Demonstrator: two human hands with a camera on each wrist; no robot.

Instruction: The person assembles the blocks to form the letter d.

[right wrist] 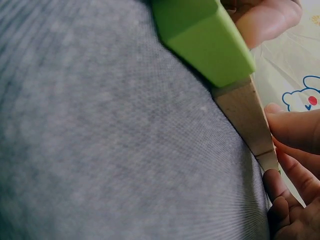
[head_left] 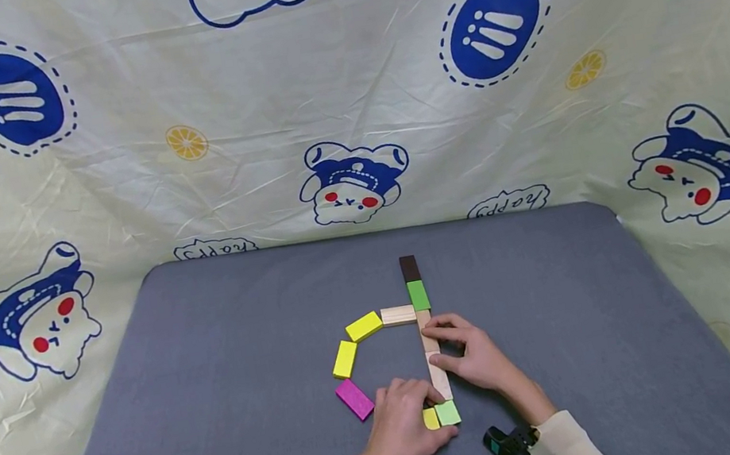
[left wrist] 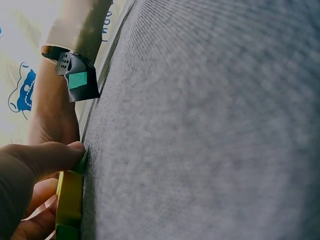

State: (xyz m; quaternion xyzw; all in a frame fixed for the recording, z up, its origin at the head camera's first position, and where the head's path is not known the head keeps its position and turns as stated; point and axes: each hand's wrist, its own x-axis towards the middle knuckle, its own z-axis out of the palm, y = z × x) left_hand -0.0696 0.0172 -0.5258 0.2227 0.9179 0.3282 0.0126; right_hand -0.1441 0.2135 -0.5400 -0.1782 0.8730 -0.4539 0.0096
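Coloured blocks lie on the grey table in a curve joined to a straight column. My left hand (head_left: 404, 418) pinches the light green block (head_left: 448, 413) at the column's near end, between thumb and index finger. Beside it sits a yellow block (left wrist: 70, 197), partly covered by that hand in the head view. My right hand (head_left: 476, 354) rests its fingertips on two plain wooden blocks, the upper one (head_left: 425, 320) and the lower one (head_left: 440, 384). Farther up stand a green block (head_left: 418, 296) and a dark brown block (head_left: 410, 268).
The curve's left side has a magenta block (head_left: 354, 399), a yellow block (head_left: 344, 360), another yellow block (head_left: 364, 327) and a wooden block (head_left: 397, 315). A black wrist device (head_left: 505, 441) is on the right wrist. Behind the grey table (head_left: 243, 320) hangs a printed cloth (head_left: 339, 71).
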